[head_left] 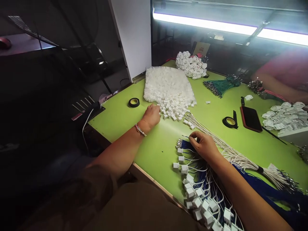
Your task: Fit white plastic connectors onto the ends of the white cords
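My left hand (152, 115) is at the left edge of a heap of small white connector housings (173, 107), its fingers curled; anything in them is hidden. Behind the heap lies a clear plastic bag (168, 81) full of the same housings. My right hand (204, 144) pinches a thin dark wire (185, 136) whose tip points left. Under that hand lies a bundle of blue wires (184, 143) with metal terminals at the ends. Nearer to me, several white connectors (197, 202) on white and blue wires hang at the table edge.
A bundle of white wires (218, 141) runs diagonally across the green table (120, 118). Black tape rolls (134, 102) and a phone (250, 118) lie around. Green wires (223, 85) and piles of white connectors (191, 65) are at the back. Another person's arm (281, 83) rests at right.
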`<state>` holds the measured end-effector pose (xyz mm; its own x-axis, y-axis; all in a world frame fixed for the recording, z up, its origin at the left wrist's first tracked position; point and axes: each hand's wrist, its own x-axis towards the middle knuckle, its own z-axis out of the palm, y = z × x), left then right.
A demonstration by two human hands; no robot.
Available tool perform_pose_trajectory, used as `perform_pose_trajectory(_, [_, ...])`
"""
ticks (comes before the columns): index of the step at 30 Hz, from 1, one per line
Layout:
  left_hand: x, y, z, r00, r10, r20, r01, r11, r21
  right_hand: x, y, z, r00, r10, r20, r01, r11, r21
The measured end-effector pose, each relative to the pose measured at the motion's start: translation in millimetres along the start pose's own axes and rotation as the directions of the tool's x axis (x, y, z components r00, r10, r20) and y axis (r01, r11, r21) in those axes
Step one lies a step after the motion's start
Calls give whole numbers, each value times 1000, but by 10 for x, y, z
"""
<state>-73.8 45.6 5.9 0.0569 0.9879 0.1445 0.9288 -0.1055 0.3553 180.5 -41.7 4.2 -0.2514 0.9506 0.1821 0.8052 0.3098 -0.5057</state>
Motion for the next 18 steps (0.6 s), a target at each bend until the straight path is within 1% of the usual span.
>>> perform_pose_trajectory(2, [-28, 28, 14, 1000, -2, 4, 2, 1000, 19, -23, -16, 3, 1000, -7, -18, 7, 1000, -23])
perform_pose_trajectory(4, [-40, 59, -10, 999, -44, -4, 44, 999, 27, -37, -17, 11, 1000, -16, -20, 16, 999, -36])
perform_pose_trajectory(6, [-34, 81, -57, 996, -78, -44, 77, 997, -14, -41, -13, 22, 1000, -16, -18, 15, 1000, -11])
perform_pose_trajectory(8, [-33, 111, -101, 991, -64, -119, 44, 986, -158, -40, -12, 34, 1000, -10, -19, 11, 999, 41])
perform_pose_trajectory(9, [-46, 139, -112, 988, -52, -147, 9, 959, -283, -40, -14, 38, 1000, -7, -22, 9, 998, 68])
perform_pose_trajectory(10, [-74, 182, -112, 988, -45, -148, -25, 898, -440, -41, -19, 40, 1000, 2, -29, 0, 996, 94])
perform_pose_trajectory(11, [-117, 240, -100, 993, -35, -113, -42, 790, -612, -42, -25, 40, 999, 20, -37, -16, 992, 122])
perform_pose_trajectory(12, [-176, 311, -75, 999, -15, -43, -23, 640, -768, -44, -34, 36, 998, 48, -47, -41, 987, 155])
perform_pose_trajectory(13, [-247, 390, -39, 998, 22, 52, 36, 465, -885, -45, -45, 28, 995, 86, -58, -73, 978, 196])
perform_pose_trajectory(14, [-323, 473, 6, 985, 78, 154, 124, 299, -946, -46, -56, 17, 990, 128, -67, -108, 964, 245])
perform_pose_trajectory(15, [-398, 552, 56, 960, 133, 248, 225, 166, -960, -45, -69, 2, 984, 166, -71, -138, 945, 298])
perform_pose_trajectory(16, [-464, 621, 109, 929, 178, 324, 318, 64, -946, -44, -83, -15, 978, 194, -74, -157, 923, 350])
perform_pose_trajectory(17, [-517, 677, 160, 899, 214, 383, 393, -7, -919, -43, -97, -32, 974, 213, -81, -165, 903, 397])
perform_pose_trajectory(18, [-553, 718, 206, 873, 236, 427, 451, -57, -891, -41, -110, -47, 970, 225, -92, -164, 887, 431])
